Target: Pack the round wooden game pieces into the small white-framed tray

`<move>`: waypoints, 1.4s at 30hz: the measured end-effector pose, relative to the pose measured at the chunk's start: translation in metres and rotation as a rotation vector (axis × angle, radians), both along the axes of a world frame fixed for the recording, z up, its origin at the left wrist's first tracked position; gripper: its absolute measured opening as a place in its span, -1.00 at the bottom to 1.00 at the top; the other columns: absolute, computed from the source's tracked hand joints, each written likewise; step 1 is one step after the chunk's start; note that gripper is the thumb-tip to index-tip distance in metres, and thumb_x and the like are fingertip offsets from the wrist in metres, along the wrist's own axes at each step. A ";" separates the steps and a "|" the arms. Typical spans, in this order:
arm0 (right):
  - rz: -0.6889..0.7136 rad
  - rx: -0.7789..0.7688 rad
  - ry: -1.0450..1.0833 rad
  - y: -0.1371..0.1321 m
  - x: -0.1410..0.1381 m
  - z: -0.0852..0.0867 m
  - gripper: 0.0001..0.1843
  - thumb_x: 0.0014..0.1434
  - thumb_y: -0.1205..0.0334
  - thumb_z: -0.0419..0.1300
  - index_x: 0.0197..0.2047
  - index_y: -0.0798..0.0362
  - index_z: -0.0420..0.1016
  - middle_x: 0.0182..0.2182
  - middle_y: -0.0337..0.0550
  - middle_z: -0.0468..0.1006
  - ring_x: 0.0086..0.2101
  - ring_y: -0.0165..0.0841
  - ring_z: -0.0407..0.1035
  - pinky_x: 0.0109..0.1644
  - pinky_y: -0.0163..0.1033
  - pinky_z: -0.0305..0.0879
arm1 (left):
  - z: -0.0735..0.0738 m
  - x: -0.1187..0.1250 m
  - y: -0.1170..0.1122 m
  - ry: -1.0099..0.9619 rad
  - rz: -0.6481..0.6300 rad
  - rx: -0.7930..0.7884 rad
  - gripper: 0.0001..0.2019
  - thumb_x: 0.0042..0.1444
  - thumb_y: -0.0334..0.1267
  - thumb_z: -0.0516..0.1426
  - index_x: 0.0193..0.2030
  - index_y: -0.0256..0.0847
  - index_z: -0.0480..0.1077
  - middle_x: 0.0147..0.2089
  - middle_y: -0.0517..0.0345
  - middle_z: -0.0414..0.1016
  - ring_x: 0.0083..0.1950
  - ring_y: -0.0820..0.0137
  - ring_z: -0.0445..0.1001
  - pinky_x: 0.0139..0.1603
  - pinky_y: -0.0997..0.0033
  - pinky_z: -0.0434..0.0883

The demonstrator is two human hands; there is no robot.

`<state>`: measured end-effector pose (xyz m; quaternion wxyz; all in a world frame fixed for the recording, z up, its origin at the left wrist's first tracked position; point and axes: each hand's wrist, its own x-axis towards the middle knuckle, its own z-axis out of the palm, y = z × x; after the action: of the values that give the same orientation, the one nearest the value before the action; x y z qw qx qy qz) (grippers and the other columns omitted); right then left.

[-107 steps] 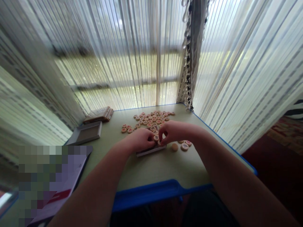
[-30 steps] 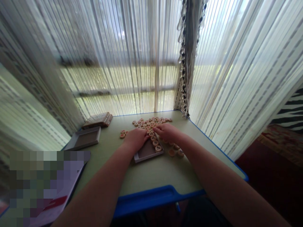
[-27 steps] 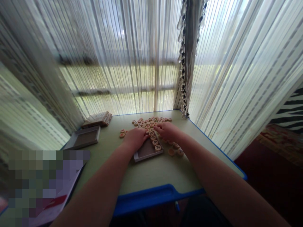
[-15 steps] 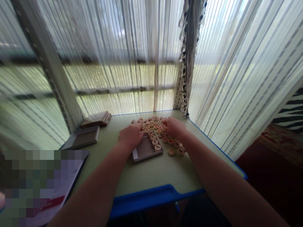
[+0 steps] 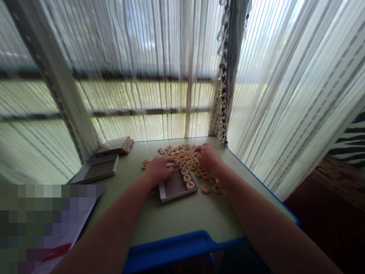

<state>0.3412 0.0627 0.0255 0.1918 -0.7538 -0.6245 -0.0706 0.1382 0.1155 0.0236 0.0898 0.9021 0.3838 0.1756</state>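
Round wooden Chinese chess pieces (image 5: 186, 156) lie spread over the table's far middle, marked with red or black characters. In front of them is a shallow grey box (image 5: 175, 187), with several pieces (image 5: 187, 178) in a row along its right wall. My left hand (image 5: 159, 168) is over the box's far left corner, thumb and fingers apart, with nothing visible in it. My right hand (image 5: 209, 156) reaches down at the right side of the spread pieces, fingers loosely bent and apart near them. Its palm side is hidden.
A second shallow tray (image 5: 98, 169) sits at the table's left, in front of a folded board-like stack (image 5: 115, 145). A blurred-out flat item (image 5: 57, 228) is at the near left. The green tabletop (image 5: 171, 219) has a blue rim, and sheer curtains (image 5: 142, 95) hang behind it.
My left hand's fingers have spread out more over the box corner. My right hand has shifted slightly among the pieces. The view has tilted slightly up.
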 end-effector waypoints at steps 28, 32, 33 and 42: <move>0.255 -0.031 -0.142 -0.004 -0.013 0.003 -0.47 0.24 0.06 -0.29 -0.22 0.08 0.46 -0.19 -0.03 0.44 -0.12 -0.30 0.21 -0.01 -0.23 0.01 | -0.009 -0.004 0.021 -0.246 0.122 -0.145 -0.33 0.14 0.08 -0.37 -0.24 -0.21 0.49 -0.21 0.03 0.52 -0.11 0.32 0.42 -0.11 0.40 0.28; -0.114 -0.035 -0.135 -0.001 0.006 -0.001 -0.64 0.17 0.25 -0.14 -0.12 0.13 0.41 -0.16 0.08 0.43 -0.12 -0.20 0.25 -0.09 -0.18 0.10 | -0.011 -0.005 0.025 -0.282 0.133 -0.175 -0.34 0.14 0.07 -0.35 -0.24 -0.21 0.49 -0.24 0.05 0.52 -0.16 0.35 0.43 -0.15 0.44 0.29; -0.188 -0.075 -0.103 -0.001 0.010 -0.002 -0.65 0.14 0.30 -0.11 -0.11 0.14 0.41 -0.17 0.10 0.44 -0.14 -0.20 0.28 -0.12 -0.19 0.13 | -0.012 -0.004 0.025 -0.280 0.129 -0.174 -0.35 0.14 0.07 -0.35 -0.25 -0.22 0.49 -0.23 0.05 0.52 -0.15 0.34 0.43 -0.14 0.43 0.28; -0.237 -0.094 0.051 0.007 0.019 -0.010 -0.61 0.01 0.45 -0.04 -0.10 0.07 0.40 -0.21 0.00 0.49 -0.19 -0.26 0.36 -0.18 -0.26 0.20 | -0.011 0.002 0.026 -0.263 0.176 -0.161 -0.45 0.15 0.02 -0.26 -0.30 -0.19 0.49 -0.25 0.03 0.52 -0.18 0.31 0.44 -0.20 0.42 0.28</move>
<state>0.3598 0.0694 0.0153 0.1624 -0.8320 -0.5286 -0.0442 0.1401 0.1411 0.0129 0.1955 0.8240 0.4593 0.2682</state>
